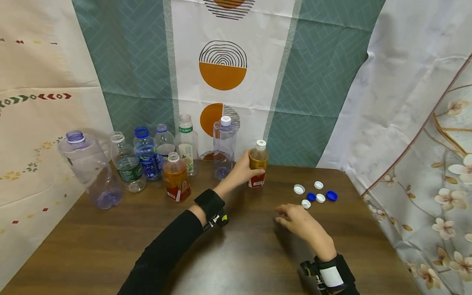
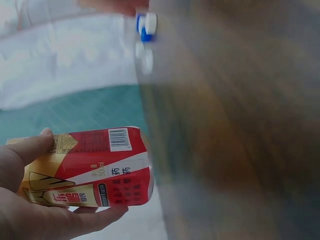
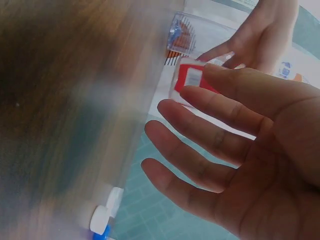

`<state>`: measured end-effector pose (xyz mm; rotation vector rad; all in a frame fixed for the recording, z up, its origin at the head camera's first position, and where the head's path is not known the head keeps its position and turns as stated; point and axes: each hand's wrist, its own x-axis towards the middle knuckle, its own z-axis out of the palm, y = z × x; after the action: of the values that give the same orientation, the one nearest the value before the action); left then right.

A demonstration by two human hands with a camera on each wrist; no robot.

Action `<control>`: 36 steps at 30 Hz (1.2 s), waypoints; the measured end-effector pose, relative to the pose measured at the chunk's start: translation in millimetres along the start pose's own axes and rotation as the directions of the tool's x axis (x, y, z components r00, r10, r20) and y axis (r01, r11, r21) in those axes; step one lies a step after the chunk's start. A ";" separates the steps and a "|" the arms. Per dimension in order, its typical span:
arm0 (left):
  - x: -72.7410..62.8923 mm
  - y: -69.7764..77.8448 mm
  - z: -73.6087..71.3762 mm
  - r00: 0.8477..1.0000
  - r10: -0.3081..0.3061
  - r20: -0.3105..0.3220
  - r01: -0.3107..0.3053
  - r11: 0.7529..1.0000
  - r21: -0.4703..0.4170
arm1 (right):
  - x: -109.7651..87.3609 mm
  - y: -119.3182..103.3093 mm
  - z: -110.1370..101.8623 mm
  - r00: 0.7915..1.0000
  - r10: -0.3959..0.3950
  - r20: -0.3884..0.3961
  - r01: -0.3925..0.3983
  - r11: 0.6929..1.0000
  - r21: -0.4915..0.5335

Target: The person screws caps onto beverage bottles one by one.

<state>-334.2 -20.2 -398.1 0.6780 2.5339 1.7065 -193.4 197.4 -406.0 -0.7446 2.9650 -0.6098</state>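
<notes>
My left hand grips a small plastic bottle with a gold and red label and a white cap, upright toward the back of the table. In the left wrist view, the thumb and fingers wrap round the label of this bottle. Lower on the right, my right hand hovers over the table, fingers relaxed and nothing in them. Its fingers are spread in the right wrist view. Just beyond it lie several loose white and blue bottle caps, among them a blue cap and a white cap.
Left of the held bottle stands a tall clear bottle with a white cap. Several uncapped bottles stand farther left, including an orange-labelled bottle and a large purplish bottle. A patterned cloth hangs behind the wooden table.
</notes>
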 end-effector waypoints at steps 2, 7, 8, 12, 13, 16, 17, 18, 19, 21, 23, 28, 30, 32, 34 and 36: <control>9.9 -5.1 -1.1 1.000 -0.013 -0.020 0.013 1.000 -0.001 | 1.0 -1.7 -0.4 1.000 -0.004 0.004 0.004 1.000 0.007; 26.9 -16.2 -1.3 0.998 -0.049 -0.035 0.049 0.999 0.010 | 0.6 -2.1 -0.7 1.000 -0.014 0.002 0.014 1.000 -0.002; 29.3 -17.1 0.3 0.998 -0.058 -0.038 0.059 0.998 0.010 | -0.5 -0.9 -0.7 1.000 -0.019 0.003 0.019 1.000 -0.003; 33.2 -18.9 2.8 0.996 -0.068 -0.057 0.068 0.998 0.000 | -2.1 0.7 -0.3 0.999 -0.054 0.002 0.054 0.999 -0.002; 33.4 -18.9 2.6 0.996 -0.067 -0.060 0.067 0.998 -0.004 | -2.1 0.7 -0.1 0.998 -0.059 0.004 0.059 0.998 0.001; 33.4 -19.4 1.5 0.995 -0.067 -0.068 0.067 0.998 0.005 | -1.9 0.0 0.1 0.998 -0.066 0.009 0.066 0.998 -0.001; 33.1 -19.7 1.0 0.995 -0.068 -0.071 0.069 0.998 0.005 | -1.8 -0.3 0.1 0.998 -0.068 0.011 0.068 0.998 0.000; 32.9 -20.2 0.7 0.995 -0.072 -0.076 0.072 0.997 0.006 | -1.6 -0.8 -0.2 0.998 -0.069 0.013 0.069 0.998 0.000; 32.9 -21.1 0.6 0.994 -0.075 -0.078 0.076 0.997 0.006 | -1.3 -1.2 -0.5 0.997 -0.070 0.012 0.070 0.998 -0.001; 32.8 -22.8 0.8 0.993 -0.082 -0.082 0.083 0.997 0.005 | -0.7 -1.9 -1.2 0.997 -0.071 0.012 0.071 0.997 -0.002; 33.0 -24.8 3.3 0.992 -0.090 -0.088 0.090 0.996 -0.003 | -1.2 -1.5 -1.9 0.998 -0.066 0.011 0.066 0.998 -0.001; 33.0 -29.4 9.1 0.988 -0.114 -0.103 0.116 0.993 0.011 | -2.5 -0.5 -2.9 0.998 -0.060 0.027 0.060 0.998 0.005; 31.4 -29.7 10.3 0.987 -0.132 -0.095 0.135 0.990 0.027 | -3.0 -0.6 -3.2 0.998 -0.061 0.029 0.061 0.998 0.003; 27.3 -28.8 10.7 0.984 -0.162 -0.076 0.165 0.986 0.035 | -3.0 -1.3 -3.2 0.998 -0.062 0.026 0.062 0.998 0.002; 20.6 -26.8 10.0 0.977 -0.202 -0.063 0.205 0.978 0.039 | -2.5 -2.1 -2.8 0.997 -0.070 0.023 0.070 0.998 0.001; 12.4 -24.3 9.3 0.968 -0.244 -0.052 0.246 0.969 0.035 | -1.9 -3.2 -2.5 0.997 -0.078 0.023 0.078 0.997 0.001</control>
<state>-351.5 -15.1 -420.6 0.3106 2.5620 1.6095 -190.5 196.7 -402.6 -0.8655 2.9270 -0.6007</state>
